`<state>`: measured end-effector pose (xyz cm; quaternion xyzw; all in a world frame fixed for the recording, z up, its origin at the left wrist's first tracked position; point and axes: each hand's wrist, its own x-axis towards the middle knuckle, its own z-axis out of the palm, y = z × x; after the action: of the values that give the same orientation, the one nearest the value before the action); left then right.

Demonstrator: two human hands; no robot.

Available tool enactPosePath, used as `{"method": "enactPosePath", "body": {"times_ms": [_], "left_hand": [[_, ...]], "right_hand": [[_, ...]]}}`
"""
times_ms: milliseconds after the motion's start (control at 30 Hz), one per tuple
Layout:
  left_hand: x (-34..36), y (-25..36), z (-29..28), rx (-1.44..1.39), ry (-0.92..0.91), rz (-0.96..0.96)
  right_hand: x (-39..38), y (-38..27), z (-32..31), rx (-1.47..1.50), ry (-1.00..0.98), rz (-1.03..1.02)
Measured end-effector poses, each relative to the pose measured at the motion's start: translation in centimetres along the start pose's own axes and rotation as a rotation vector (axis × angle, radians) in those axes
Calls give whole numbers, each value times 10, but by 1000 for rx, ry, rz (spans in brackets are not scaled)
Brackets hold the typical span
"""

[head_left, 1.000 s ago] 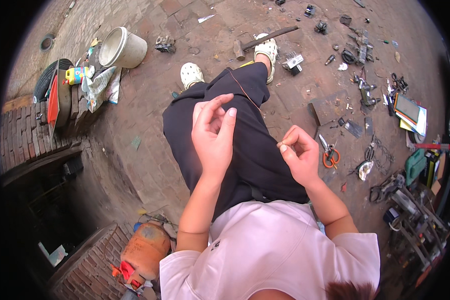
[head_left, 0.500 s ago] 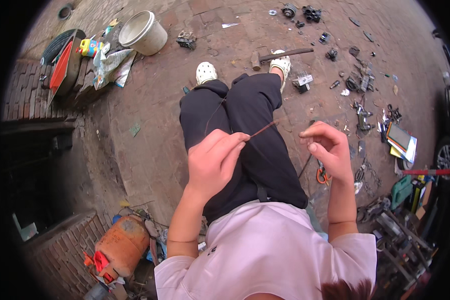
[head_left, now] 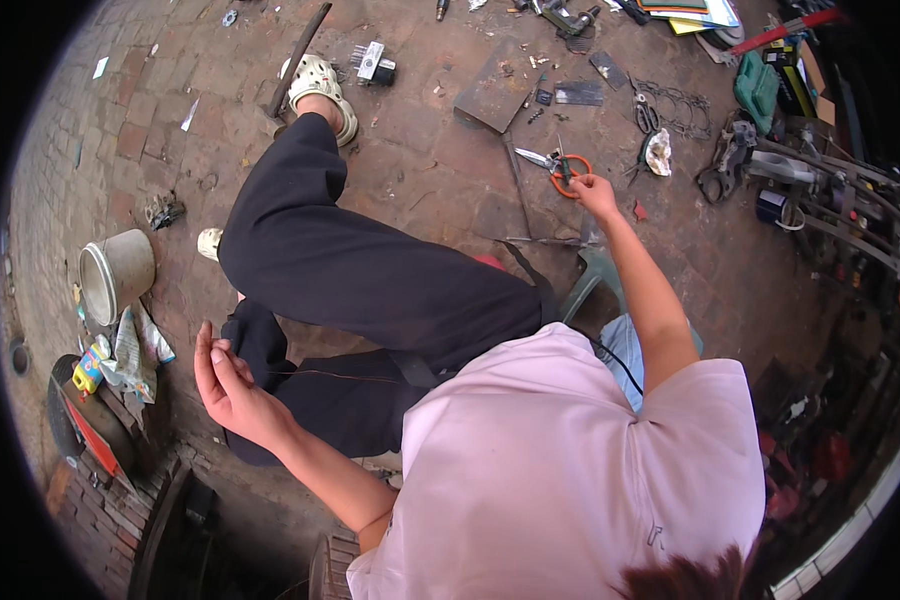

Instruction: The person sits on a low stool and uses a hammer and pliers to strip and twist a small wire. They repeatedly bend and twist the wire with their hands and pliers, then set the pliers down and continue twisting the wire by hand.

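Observation:
My left hand [head_left: 235,390] is out over my dark trousers at the left, thumb pinched against the fingers. A thin copper-coloured wire [head_left: 340,376] trails from it across my leg. My right hand [head_left: 595,195] reaches down to the ground on the right, its fingers closed on an orange handle of the scissors [head_left: 570,168]. The scissors' silver blades are spread apart and point away to the left. Part of the handle is hidden behind the fingers.
A hammer [head_left: 300,55] lies by my foot. Near the scissors are a metal plate [head_left: 495,88], another black-handled pair of scissors [head_left: 646,115] and tangled wire [head_left: 685,110]. A green stool [head_left: 595,278] is beneath me. A white bucket [head_left: 117,275] stands left; metal parts [head_left: 785,165] pile up right.
My view has swung to the right. My right hand has gone down to the orange-handled scissors and closed on them. My left hand has moved away to the left with the wire.

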<state>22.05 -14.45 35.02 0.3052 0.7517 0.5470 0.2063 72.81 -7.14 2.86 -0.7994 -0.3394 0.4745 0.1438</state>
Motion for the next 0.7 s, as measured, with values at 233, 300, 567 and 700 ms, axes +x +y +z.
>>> {"method": "enactPosePath", "body": {"times_ms": [233,300,567,700], "left_hand": [[1,-5,2,59,-32,4],[-4,-8,-3,75,9,-62],[-8,-24,-19,70,24,-131],[9,-19,-41,45,105,-102]], "right_hand": [[25,100,45,-498,-133,120],[28,98,42,-500,-126,63],[11,105,42,-623,-170,92],[0,6,88,129,-11,36]]}}
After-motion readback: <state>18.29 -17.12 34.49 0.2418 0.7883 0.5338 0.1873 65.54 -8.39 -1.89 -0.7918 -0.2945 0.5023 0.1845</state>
